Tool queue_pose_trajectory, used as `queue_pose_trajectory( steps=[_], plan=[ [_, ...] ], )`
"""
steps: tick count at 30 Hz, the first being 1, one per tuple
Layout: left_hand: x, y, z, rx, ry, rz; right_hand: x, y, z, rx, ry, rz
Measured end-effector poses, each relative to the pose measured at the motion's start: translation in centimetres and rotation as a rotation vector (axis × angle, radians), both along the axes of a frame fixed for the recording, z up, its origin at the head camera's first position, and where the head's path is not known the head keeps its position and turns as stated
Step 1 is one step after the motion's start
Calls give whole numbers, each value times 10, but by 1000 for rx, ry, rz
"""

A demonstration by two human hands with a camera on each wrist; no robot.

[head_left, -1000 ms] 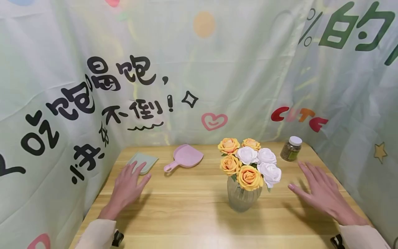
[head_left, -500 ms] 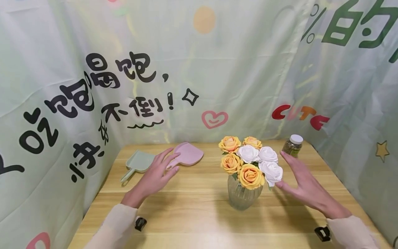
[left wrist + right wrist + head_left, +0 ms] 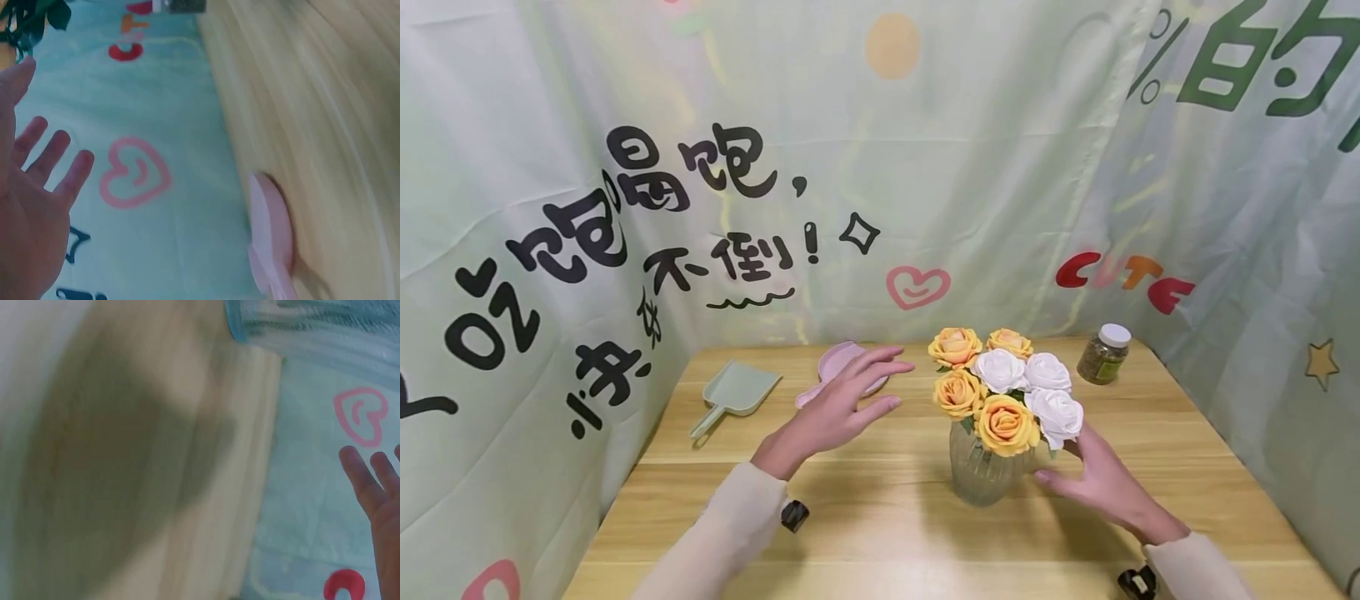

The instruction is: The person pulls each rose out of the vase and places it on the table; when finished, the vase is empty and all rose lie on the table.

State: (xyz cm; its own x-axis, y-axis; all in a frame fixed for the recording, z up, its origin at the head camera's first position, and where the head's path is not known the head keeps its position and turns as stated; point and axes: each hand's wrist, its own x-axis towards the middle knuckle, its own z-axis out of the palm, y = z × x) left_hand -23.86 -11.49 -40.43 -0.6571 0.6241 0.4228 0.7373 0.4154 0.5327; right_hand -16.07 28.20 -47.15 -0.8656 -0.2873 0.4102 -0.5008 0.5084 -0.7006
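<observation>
A ribbed clear glass vase (image 3: 981,475) stands upright on the wooden table, right of the middle. It holds orange-yellow roses (image 3: 1006,425) and white roses (image 3: 1054,412). My right hand (image 3: 1105,487) is just right of the vase, fingers partly hidden behind a white rose; in the right wrist view the fingers are extended, apart from the glass. My left hand (image 3: 838,408) hovers left of the bouquet, fingers straight, nothing held. It partly covers a small pink dustpan (image 3: 837,358), which lies on the table in the left wrist view too.
A small pale green dustpan (image 3: 741,387) lies at the back left of the table (image 3: 865,533). A jar with a white lid (image 3: 1102,358) and dark contents stands at the back right. Printed fabric (image 3: 985,167) hangs behind and on both sides.
Both hands have moved inward: the left rightward from the green dustpan past the pink one, the right leftward from near the jar to the vase. The vase stays in place.
</observation>
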Motion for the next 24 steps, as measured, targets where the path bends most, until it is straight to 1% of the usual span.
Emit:
queue_pose_trajectory(
  steps=[4, 7, 12, 14, 19, 22, 24],
  plan=[
    [-1, 19, 3, 3, -8, -58, 4, -9, -10, -29, -23, -29],
    [-3, 31, 3, 15, -40, -71, 8, -17, -20, -64, -34, -54],
    [-7, 46, 2, 66, -65, -102, 9, -24, -34, -143, -26, -41],
    [-8, 52, 2, 89, -57, -121, 10, -26, -37, -147, -29, -29],
    [-10, 65, 2, 130, -56, -140, 12, -30, -40, -127, -83, -12],
    [-11, 74, 2, 156, -89, -131, 12, -32, -41, -140, -109, -12],
    [-11, 78, 1, 176, -133, -117, 12, -33, -41, -141, -120, -21]
  ],
)
